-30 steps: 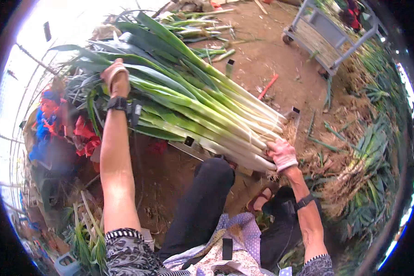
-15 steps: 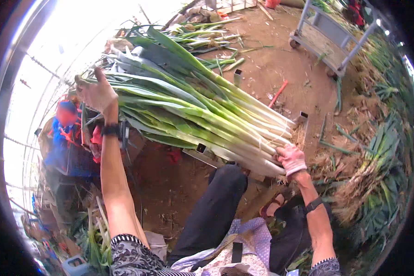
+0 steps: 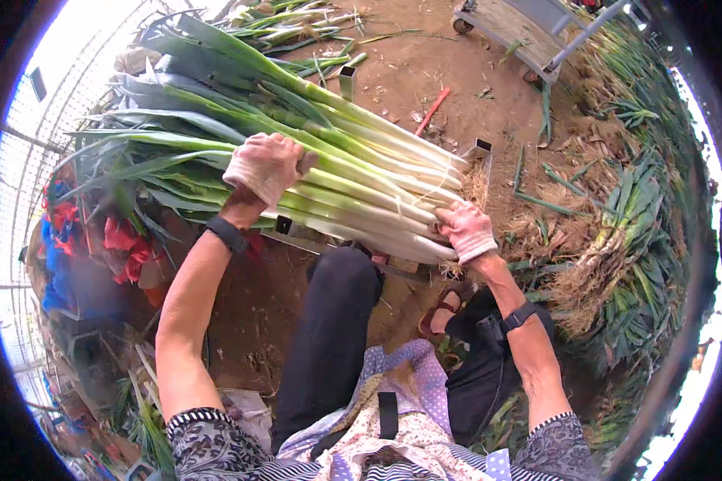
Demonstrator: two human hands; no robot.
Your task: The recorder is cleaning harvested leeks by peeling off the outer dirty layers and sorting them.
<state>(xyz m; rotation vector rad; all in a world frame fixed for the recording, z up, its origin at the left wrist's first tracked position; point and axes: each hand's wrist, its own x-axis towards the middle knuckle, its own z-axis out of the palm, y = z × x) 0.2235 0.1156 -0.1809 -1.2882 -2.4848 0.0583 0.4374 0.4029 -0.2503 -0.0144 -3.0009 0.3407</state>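
- Left hand [image 3: 266, 170]: fingers curled down over the green middle of the leeks [image 3: 361, 172]; tips hidden, cannot tell if they clamp.
- Right hand [image 3: 467, 231]: fingers clamped on white stalk ends at the bundle's near edge.
- Leeks lie slantwise between and beyond both sets of fingers; leaves fan out left of the left fingers, roots lie close to the right.
- Metal frame [image 3: 487, 164], square tube, just beyond the right fingers; another tube end [image 3: 347, 82] stands past the bundle.
- Dark-trousered knee [image 3: 345, 276] nearer the body, between the hands; sandalled foot [image 3: 441, 309] just below the right fingers.
- Red stick [image 3: 431, 112] on the soil [image 3: 409, 60], farther out than the right fingers.
- Second leek heap [image 3: 634, 240], roots showing, well right of the right fingers.
- Red cloth [image 3: 124, 248] left of and below the left fingers.
- Wheeled cart [image 3: 509, 36] farthest out, beyond the right fingers.
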